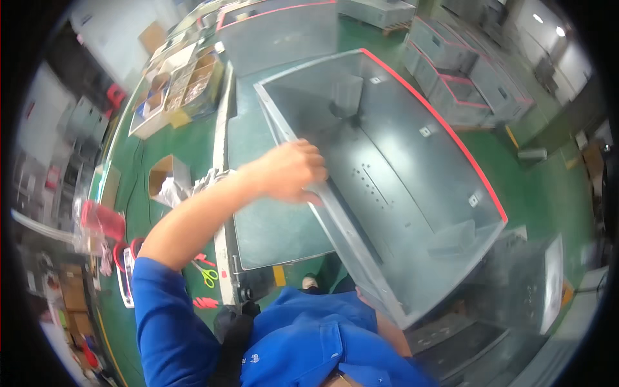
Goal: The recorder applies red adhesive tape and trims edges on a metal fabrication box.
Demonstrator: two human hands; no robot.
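Note:
A large grey sheet-metal cabinet shell (pixel 387 174) stands tilted in front of me, its open side facing up. Red edging runs along its far right rim, and small square fittings sit on the inner wall beneath that. My left hand (pixel 295 171) is closed over the near left rim, fingers curled over the edge and thumb below. Low at the near corner, my right hand (pixel 366 300) is against the outside of the shell. Its fingers are mostly hidden behind the metal, so their grip does not show. Beneath the shell lies a flat grey table surface (pixel 274 235).
Another grey cabinet shell (pixel 284 39) stands behind, and more are stacked (pixel 451 74) at far right. On the green bench at left are parts bins (pixel 190 84), an open carton (pixel 169 177) and yellow-green scissors (pixel 207 276). Blurred metal pieces (pixel 516 290) stand at the right.

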